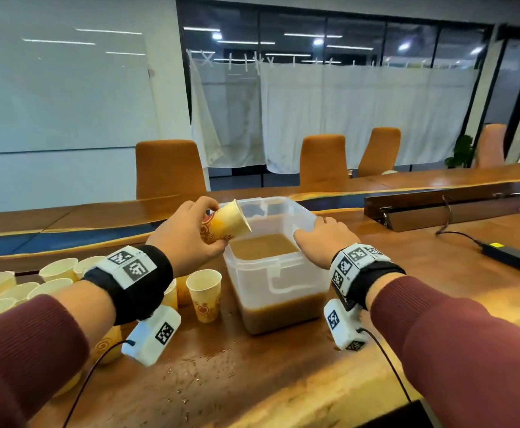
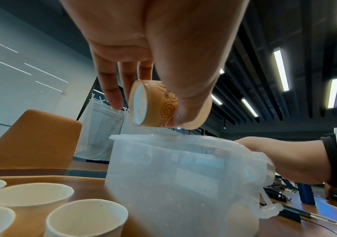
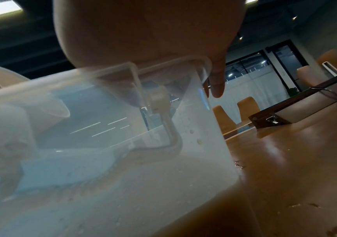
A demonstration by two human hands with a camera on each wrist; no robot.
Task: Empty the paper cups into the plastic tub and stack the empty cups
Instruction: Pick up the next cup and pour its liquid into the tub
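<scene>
A clear plastic tub (image 1: 271,284) stands on the wooden table, partly filled with brown liquid (image 1: 263,247). My left hand (image 1: 187,233) grips an orange swirl-patterned paper cup (image 1: 228,227), tipped on its side with its mouth over the tub's left rim. From the left wrist view the cup (image 2: 153,104) shows its white bottom, thumb and fingers wrapped around it above the tub (image 2: 173,176). My right hand (image 1: 320,242) rests on the tub's right rim, thumb inside the wall and fingers outside, as the right wrist view shows through the tub (image 3: 123,144).
Several upright paper cups (image 1: 204,295) stand left of the tub, more at the far left (image 1: 58,268). Spilled drops (image 1: 209,369) wet the table in front. A power adapter (image 1: 512,256) with cable and a long dark box (image 1: 450,205) lie right. Orange chairs (image 1: 170,169) line the far side.
</scene>
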